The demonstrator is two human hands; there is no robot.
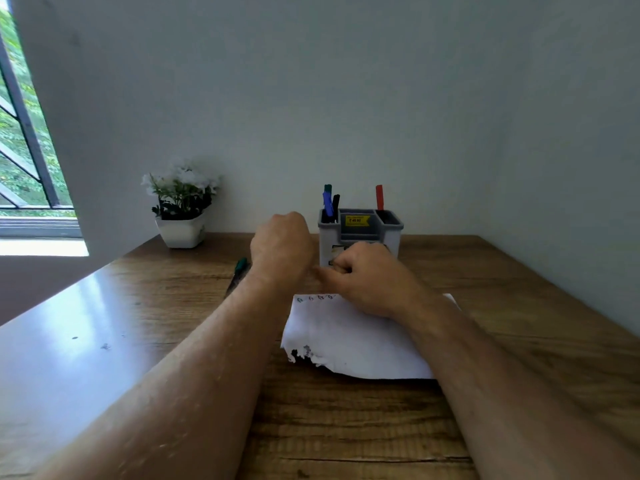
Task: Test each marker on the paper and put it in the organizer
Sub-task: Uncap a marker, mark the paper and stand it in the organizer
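Observation:
A grey organizer (393,233) stands at the back of the desk. Green, blue and black markers (329,202) stand in its left compartment and a red marker (379,197) in its right one. A white paper (349,341) with small scribbles along its top edge lies in front of it. My left hand (282,245) is raised as a fist just left of the organizer. My right hand (369,277) hovers over the paper's top edge with fingers curled and thumb reaching left. No marker shows in either hand. A green marker (239,270) lies on the desk, partly behind my left forearm.
A white pot of white flowers (181,209) stands at the back left of the wooden desk (346,427). The wall runs close behind the organizer and along the right side. A window (20,150) is at the far left.

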